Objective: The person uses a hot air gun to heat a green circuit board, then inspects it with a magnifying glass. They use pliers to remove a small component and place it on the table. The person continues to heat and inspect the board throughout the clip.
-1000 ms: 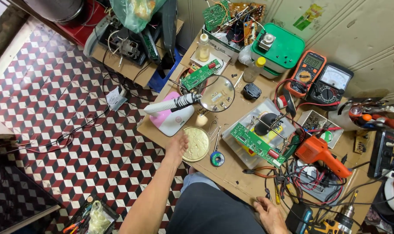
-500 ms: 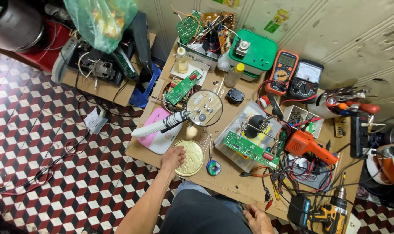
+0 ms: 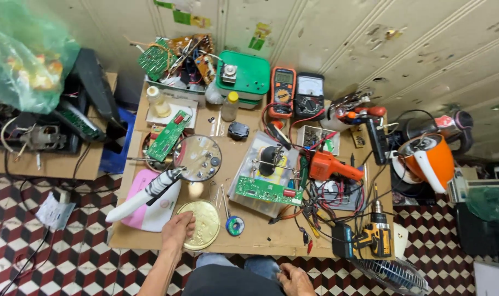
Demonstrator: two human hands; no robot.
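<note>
My left hand (image 3: 177, 229) rests on the near left rim of a round brass-coloured tin lid (image 3: 201, 223) lying on the wooden workbench (image 3: 260, 233). The fingers are curled over the lid's edge. My right hand (image 3: 295, 278) lies low by my lap at the bottom edge, fingers loosely bent, and whether it holds anything is hidden. A round magnifier lamp (image 3: 198, 158) on a white arm hangs just above the lid. Right of it a green circuit board (image 3: 266, 190) sits on a clear plastic tray. A small solder spool (image 3: 234, 225) lies right of the lid.
Two multimeters (image 3: 294, 96), a green box (image 3: 242, 75) and loose boards line the back. An orange tool (image 3: 330, 166), tangled leads and a yellow cordless drill (image 3: 375, 236) crowd the right side. An orange kettle (image 3: 427, 159) stands further right. A checkered floor and low shelf lie left.
The camera view has swung left and down, shifting the bench rightward in the picture. My left hand stays on the brass lid; my right hand stays near my lap.
</note>
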